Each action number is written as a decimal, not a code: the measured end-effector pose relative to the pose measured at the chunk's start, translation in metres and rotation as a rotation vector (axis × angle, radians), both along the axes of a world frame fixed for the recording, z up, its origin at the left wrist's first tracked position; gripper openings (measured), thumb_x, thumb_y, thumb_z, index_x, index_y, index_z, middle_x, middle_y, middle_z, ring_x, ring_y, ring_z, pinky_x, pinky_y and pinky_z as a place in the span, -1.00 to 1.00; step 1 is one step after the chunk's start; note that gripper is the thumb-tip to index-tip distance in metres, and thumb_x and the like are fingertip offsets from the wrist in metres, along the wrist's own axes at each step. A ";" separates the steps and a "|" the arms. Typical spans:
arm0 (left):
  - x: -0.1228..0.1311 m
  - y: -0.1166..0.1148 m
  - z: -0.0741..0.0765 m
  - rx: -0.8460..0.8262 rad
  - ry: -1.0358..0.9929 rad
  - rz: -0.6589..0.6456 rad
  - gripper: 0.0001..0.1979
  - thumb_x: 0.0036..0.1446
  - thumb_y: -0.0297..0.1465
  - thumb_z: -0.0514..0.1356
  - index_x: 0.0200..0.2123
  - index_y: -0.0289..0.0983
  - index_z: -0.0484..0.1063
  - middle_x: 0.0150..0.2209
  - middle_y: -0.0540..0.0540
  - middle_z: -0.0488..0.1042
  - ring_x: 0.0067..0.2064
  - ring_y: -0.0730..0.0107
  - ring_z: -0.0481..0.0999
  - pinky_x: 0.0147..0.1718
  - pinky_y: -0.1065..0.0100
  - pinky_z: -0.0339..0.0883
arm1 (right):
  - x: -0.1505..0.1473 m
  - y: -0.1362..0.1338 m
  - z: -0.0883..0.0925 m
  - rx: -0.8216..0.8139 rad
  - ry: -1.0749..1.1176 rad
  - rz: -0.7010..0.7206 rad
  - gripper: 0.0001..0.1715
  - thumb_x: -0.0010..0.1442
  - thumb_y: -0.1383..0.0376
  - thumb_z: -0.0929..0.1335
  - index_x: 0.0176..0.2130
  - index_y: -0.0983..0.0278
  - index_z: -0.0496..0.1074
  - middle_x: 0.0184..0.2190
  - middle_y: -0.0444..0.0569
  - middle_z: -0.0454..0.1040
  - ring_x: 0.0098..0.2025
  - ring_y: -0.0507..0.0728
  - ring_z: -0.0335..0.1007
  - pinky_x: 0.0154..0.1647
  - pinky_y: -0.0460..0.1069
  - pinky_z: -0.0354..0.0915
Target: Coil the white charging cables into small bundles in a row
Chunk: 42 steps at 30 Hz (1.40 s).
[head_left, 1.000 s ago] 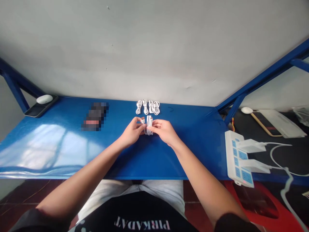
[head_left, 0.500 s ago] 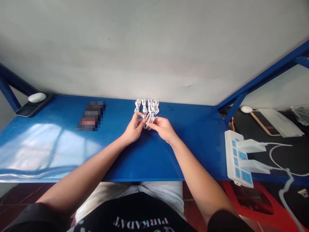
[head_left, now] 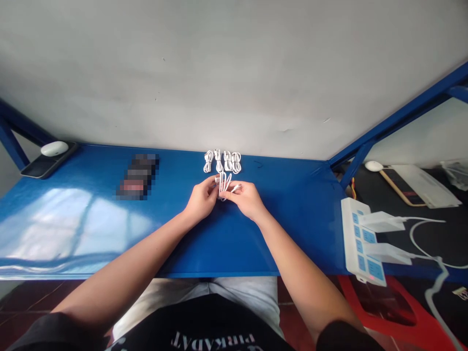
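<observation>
Both of my hands meet over the middle of the blue table. My left hand and my right hand are closed in pinches on one coiled white cable, held between them just above the table top. One white plug end sticks out to the right by my right fingers. Just beyond the hands, near the wall, several bundled white cables lie side by side in a row.
A blurred dark object lies left of the cable row. A phone with a white puck on it sits at the far left corner. A white power strip with plugged chargers hangs at the right edge, beside a second desk.
My hands have drawn back slightly from the row of bundles, still working the same cable; its loops have shifted and a plug end now pokes out to the right.
</observation>
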<state>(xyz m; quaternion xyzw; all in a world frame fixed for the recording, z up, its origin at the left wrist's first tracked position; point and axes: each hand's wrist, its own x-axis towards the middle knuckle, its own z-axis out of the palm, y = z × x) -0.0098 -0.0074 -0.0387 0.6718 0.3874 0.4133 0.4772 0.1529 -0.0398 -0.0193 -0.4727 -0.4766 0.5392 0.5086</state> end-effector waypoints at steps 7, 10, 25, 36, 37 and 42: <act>-0.002 -0.003 0.005 0.044 0.026 0.052 -0.67 0.34 -0.26 0.14 0.04 -0.25 0.56 0.03 -0.18 0.62 0.07 0.08 0.59 0.11 0.17 0.41 | -0.004 0.000 -0.001 -0.019 -0.016 -0.098 -0.65 -0.09 0.11 0.60 -0.34 0.27 0.63 -0.37 -0.02 0.64 -0.32 0.17 0.54 -0.19 0.09 0.46; -0.002 -0.002 0.007 -0.045 -0.068 0.072 -0.67 0.30 -0.25 0.20 0.03 -0.28 0.54 0.00 -0.22 0.62 0.08 0.07 0.59 0.12 0.15 0.40 | -0.003 -0.001 0.000 -0.039 -0.010 -0.092 -0.61 -0.09 0.11 0.60 -0.27 0.26 0.63 -0.34 -0.01 0.64 -0.30 0.17 0.54 -0.20 0.08 0.47; -0.001 -0.004 0.011 -0.271 -0.173 -0.205 -0.65 0.22 -0.32 0.28 0.01 -0.27 0.29 -0.20 -0.16 0.62 -0.28 0.33 0.60 -0.33 0.39 0.38 | 0.004 -0.006 0.004 0.044 -0.187 -0.014 -0.62 0.07 0.00 0.53 -0.34 0.26 0.56 -0.45 -0.09 0.52 -0.41 0.09 0.37 -0.36 -0.01 0.28; 0.000 -0.004 0.008 -0.249 -0.146 -0.141 -0.66 0.15 -0.34 0.32 -0.01 -0.35 0.54 -0.01 -0.26 0.62 -0.05 0.10 0.63 -0.05 0.19 0.49 | 0.004 -0.005 0.012 -0.093 0.014 0.023 -0.45 -0.25 0.08 0.66 -0.30 0.26 0.53 -0.42 -0.11 0.52 -0.41 0.07 0.45 -0.52 -0.07 0.35; 0.000 -0.004 0.008 -0.231 -0.122 -0.117 -0.67 0.16 -0.35 0.32 -0.02 -0.34 0.56 0.00 -0.25 0.62 -0.03 0.09 0.62 -0.04 0.19 0.49 | 0.004 -0.004 0.012 -0.091 0.019 0.027 -0.46 -0.23 0.09 0.66 -0.29 0.26 0.55 -0.38 -0.09 0.55 -0.37 0.08 0.48 -0.48 -0.06 0.39; 0.000 -0.003 0.008 -0.154 -0.113 -0.097 -0.65 0.24 -0.37 0.23 0.07 -0.31 0.55 0.05 -0.22 0.61 0.06 0.09 0.59 0.12 0.11 0.42 | 0.003 -0.004 0.009 -0.072 -0.056 0.000 -0.58 -0.08 0.08 0.61 -0.28 0.28 0.61 -0.31 0.00 0.62 -0.33 0.12 0.52 -0.44 -0.03 0.40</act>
